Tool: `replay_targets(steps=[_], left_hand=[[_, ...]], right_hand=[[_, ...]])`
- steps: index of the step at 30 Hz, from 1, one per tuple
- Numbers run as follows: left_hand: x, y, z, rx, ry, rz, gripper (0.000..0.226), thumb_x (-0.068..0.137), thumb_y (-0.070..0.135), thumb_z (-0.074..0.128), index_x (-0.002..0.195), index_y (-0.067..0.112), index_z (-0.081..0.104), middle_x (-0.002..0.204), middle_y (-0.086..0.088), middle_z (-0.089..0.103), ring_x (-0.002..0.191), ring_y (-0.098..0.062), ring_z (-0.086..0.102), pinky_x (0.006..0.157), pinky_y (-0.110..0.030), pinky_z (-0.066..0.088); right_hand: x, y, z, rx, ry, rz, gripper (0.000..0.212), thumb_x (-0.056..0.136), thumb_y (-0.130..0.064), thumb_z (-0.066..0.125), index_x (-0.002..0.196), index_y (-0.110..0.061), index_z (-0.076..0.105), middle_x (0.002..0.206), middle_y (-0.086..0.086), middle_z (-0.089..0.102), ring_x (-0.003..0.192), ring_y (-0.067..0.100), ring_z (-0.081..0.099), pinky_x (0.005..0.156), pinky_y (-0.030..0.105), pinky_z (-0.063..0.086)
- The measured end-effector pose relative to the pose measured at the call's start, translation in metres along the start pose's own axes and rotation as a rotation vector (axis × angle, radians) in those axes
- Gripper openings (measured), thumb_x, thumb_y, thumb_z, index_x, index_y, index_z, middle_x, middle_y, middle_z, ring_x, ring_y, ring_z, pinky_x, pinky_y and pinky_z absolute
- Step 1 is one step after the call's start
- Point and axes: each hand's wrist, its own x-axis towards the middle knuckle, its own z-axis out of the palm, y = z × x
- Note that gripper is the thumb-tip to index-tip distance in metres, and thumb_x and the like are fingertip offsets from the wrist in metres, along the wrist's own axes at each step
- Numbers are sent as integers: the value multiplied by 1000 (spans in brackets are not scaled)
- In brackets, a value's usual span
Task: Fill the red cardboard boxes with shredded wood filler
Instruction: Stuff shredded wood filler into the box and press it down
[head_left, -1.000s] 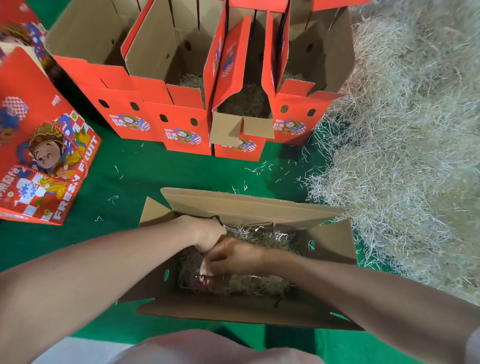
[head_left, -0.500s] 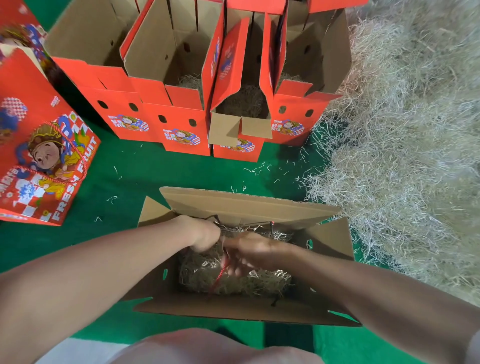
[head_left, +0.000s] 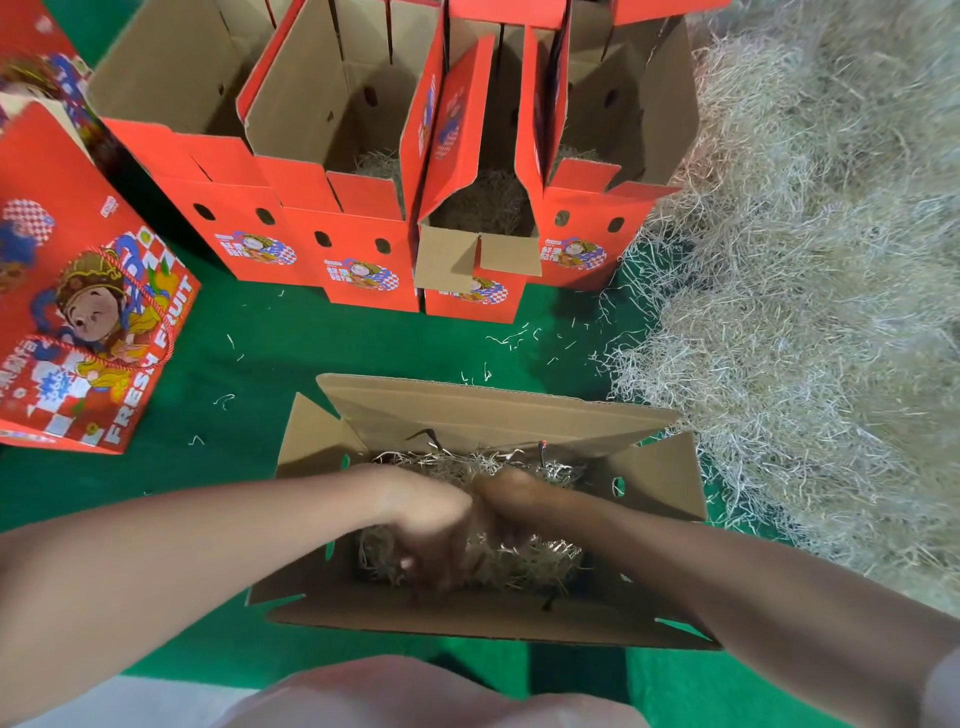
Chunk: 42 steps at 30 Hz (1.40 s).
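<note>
An open cardboard box (head_left: 498, 415) stands in front of me on the green surface, its flaps spread, with shredded wood filler (head_left: 535, 564) lying inside. Both my hands are down in this box, close together and blurred by motion. My left hand (head_left: 431, 525) reaches into the filler with its fingers pointing downward. My right hand (head_left: 511, 499) sits right beside it, its fingers hidden behind the left hand. A big loose pile of filler (head_left: 805, 312) lies to the right of the box.
Several open red boxes (head_left: 358, 270) stand in a row at the back, some with filler at the bottom. A closed red fruit box (head_left: 93, 322) with a cord handle lies at the left. Stray shreds dot the green surface (head_left: 311, 353).
My hands dropped from the box's far wall down into the filler. The red cord my right hand was pulling no longer shows between them.
</note>
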Motion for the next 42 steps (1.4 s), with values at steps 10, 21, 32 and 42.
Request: replay_targets(steps=[10,21,32,42], left_hand=[[14,-1,-16,616,51,-282,8,88,-2,46,93,2,51,80,-10,48,70,-24,47,66,-31,41],[32,-36,13,654,-162,-284,37,98,17,40,130,2,47,132,-13,49,120,-28,49,95,-38,42],[57,-32,11,635,112,-190,79,88,24,59,149,14,9,156,-9,3,141,-33,11,111,-52,24],[31,-21,-1,390,215,-164,57,84,29,66,136,16,46,128,-5,55,112,-23,55,94,-32,47]], right_hand=[[-8,9,16,-753,301,-489,31,89,-7,45,118,-5,35,79,10,53,72,25,56,49,23,32],[-4,46,-2,-1585,-206,-164,30,88,-19,53,115,-10,59,124,14,52,114,34,50,90,48,45],[-21,26,-21,-1477,-249,-17,33,92,-14,49,123,-3,53,127,14,53,114,32,52,89,40,45],[-24,29,-2,-1615,-89,-146,29,89,-21,50,115,-11,57,120,11,57,109,32,54,80,44,45]])
